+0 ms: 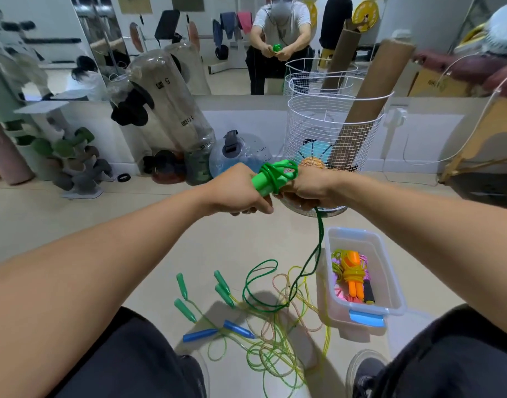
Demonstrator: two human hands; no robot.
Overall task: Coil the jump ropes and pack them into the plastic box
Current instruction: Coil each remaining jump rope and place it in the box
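Note:
My left hand (240, 193) grips the bright green handles (265, 182) of a jump rope held up in front of me. Dark green cord (278, 173) is wound round those handles. My right hand (306, 188) pinches the same cord, whose free length (318, 242) hangs down to a loop on the floor. A clear plastic box (387, 277) with blue latches stands on the floor at right, holding an orange-handled coiled rope (354, 278) and pink and black items. Loose ropes with teal handles (222, 285) and blue handles (217, 331) lie tangled on the floor between my knees.
A white wire basket (332, 130) with cardboard tubes and a ball stands just behind my hands. Water-filled weights, a dumbbell rack (74, 162) and a wall mirror line the back. My knees frame the floor at bottom left and right.

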